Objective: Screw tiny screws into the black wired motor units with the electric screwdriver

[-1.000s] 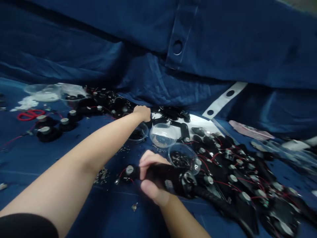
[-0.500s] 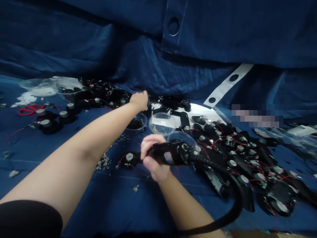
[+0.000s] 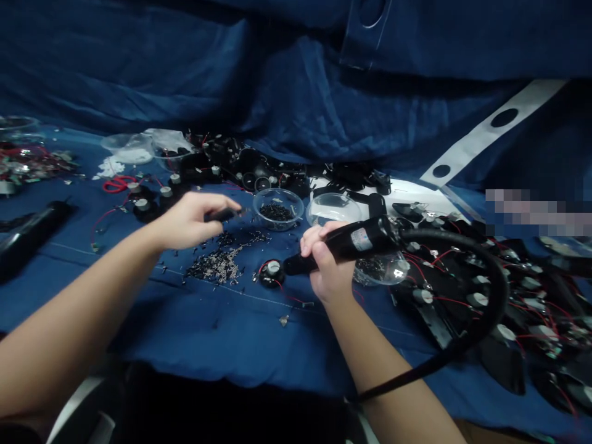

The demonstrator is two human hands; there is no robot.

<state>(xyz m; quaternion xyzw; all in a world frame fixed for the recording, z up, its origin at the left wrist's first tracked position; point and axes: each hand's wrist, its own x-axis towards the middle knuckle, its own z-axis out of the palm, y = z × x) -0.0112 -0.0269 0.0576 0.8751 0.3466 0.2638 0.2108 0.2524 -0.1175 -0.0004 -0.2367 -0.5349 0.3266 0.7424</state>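
My right hand is closed round a black electric screwdriver, tip pointing left and down toward a small black round part with a silver cap and red wire on the blue cloth. A thick black cable loops from the tool's back end. My left hand pinches a small dark piece above a heap of tiny screws.
Clear plastic bowls stand behind the screws. Several black parts with red wires crowd the right side and the back. Red scissors lie at the back left, a black tool at the far left. Blue cloth covers the table.
My left hand has pulled back from the far pile of black parts, now pinching a small dark piece above the screws. My right hand has lifted and tilted the screwdriver. The view shifted left.
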